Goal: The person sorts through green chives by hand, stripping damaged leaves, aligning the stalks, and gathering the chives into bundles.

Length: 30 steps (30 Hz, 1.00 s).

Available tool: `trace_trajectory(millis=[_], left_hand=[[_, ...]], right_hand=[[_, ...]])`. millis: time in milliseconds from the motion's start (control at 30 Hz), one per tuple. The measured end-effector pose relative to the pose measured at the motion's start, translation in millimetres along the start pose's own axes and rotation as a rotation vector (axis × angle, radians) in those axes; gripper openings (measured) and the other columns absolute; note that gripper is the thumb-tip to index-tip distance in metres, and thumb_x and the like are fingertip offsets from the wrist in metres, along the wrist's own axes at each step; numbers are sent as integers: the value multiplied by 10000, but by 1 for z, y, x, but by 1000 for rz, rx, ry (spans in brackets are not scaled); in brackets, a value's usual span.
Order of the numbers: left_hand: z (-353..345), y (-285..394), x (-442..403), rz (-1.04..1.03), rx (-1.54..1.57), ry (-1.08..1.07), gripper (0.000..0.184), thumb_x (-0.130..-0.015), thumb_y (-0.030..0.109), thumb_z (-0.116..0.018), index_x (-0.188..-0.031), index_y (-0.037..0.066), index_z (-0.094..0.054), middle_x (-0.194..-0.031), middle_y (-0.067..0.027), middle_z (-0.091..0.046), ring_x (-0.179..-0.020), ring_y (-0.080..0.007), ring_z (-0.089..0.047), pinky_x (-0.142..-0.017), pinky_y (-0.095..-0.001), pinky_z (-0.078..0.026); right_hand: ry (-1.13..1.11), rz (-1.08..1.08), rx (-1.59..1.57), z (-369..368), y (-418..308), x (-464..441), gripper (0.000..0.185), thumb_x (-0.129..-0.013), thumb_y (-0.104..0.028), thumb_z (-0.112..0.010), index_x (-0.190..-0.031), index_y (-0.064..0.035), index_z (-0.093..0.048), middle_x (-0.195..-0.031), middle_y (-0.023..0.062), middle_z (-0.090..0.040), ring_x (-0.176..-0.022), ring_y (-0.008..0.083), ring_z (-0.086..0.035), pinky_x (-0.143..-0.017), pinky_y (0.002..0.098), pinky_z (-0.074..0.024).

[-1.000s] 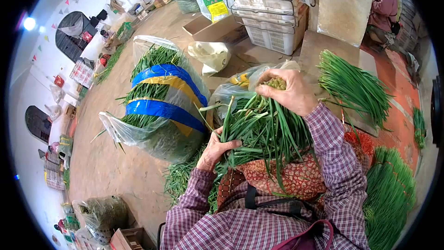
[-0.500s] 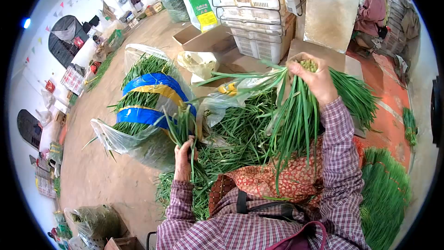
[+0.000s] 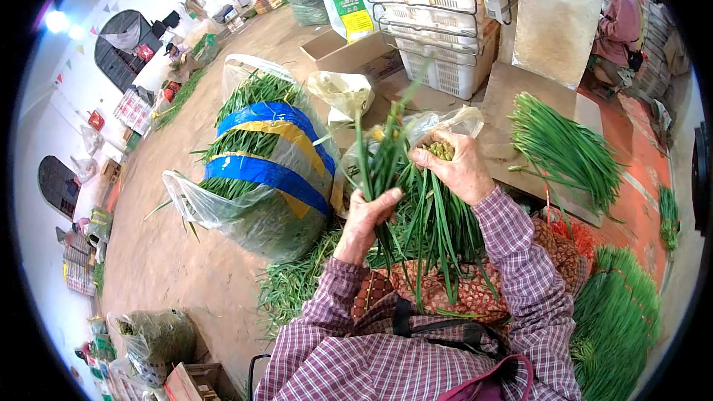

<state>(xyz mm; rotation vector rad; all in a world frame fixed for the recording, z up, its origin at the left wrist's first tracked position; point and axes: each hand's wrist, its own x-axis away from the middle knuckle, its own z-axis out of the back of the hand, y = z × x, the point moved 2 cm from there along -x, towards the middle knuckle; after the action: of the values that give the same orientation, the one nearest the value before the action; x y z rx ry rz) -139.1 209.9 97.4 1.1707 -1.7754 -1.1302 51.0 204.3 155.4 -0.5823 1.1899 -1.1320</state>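
My left hand is closed around a small bunch of garlic chives, whose upper part points upward. Just right of it, my right hand grips a thicker bunch of chives near its pale stem ends, with the green leaves hanging down over my patterned apron. The two bunches almost meet in front of me. Loose chives lie heaped below my left forearm. A separate bundle of chives rests on the cardboard to the right.
A clear plastic bag with blue and yellow bands, full of greens, stands at left. White crates are stacked ahead beside an upright board. Tied chives stand at lower right. Another person is at upper right.
My right hand has come left and down, toward my left hand, which has risen to the right with its bunch. The bundle on the cardboard now lies in plain view.
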Motion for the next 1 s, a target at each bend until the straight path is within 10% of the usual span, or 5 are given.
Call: trace_trajectory(millis=[433, 1000], left_hand=[[4, -3, 7, 25, -44, 60, 167, -779, 107, -741, -908, 41, -656, -721, -13, -653, -425, -30, -386, -399, -214, -313], [50, 23, 33, 131, 33, 57, 199, -822, 143, -687, -969, 44, -597, -693, -23, -613, -371, -29, -324, -370, -197, -283]], right_hand=[[-87, -23, 184, -13, 18, 6, 444, -718, -414, -759, -948, -41, -691, -823, 172, -680, -770, 302, -671, -706, 368, -518], [132, 72, 528, 18, 11, 0, 220, -776, -241, -707, -876, -46, -690, -686, 62, -683, -598, 165, -642, -570, 317, -506]])
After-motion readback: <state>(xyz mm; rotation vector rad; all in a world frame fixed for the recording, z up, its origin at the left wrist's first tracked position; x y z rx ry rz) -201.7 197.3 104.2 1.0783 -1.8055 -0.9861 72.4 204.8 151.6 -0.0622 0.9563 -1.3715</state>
